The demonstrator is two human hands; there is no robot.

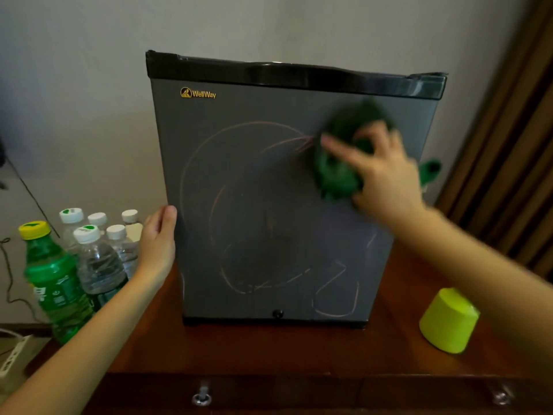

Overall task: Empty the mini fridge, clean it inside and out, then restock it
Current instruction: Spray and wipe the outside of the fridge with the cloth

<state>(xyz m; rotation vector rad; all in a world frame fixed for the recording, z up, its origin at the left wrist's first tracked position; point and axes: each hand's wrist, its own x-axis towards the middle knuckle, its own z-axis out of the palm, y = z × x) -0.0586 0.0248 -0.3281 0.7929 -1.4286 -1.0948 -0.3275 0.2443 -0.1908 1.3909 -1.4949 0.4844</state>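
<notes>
Mini fridge (269,211) stands upright on a wooden cabinet (269,351), back to the wall (74,85), door closed. Dark grey door, black top trim, yellow WellWay logo (198,93) at upper left. Pinkish scribbles (209,163) loop over most of the door.

Right hand (386,178) presses a green cloth (338,175) against the upper right of the door. Its fingers are spread and curled over the bunched cloth, gripping it; both are motion-blurred. Left hand (158,238) rests against the fridge's left edge around mid-height, thumb lying straight along the front corner. The other fingers look relaxed against the side and are partly hidden.

Left of the fridge is a cluster of bottles: a green soda bottle (54,283) with a yellow cap in front, and clear water bottles (98,265) with white caps just beside and behind it. Right of the fridge, a lime-green cup (449,322) sits upside down on the cabinet top. There's a brown curtain (514,145) at far right, a white power strip (12,357) at lower left and a metal drawer knob (202,398) at the bottom edge.
</notes>
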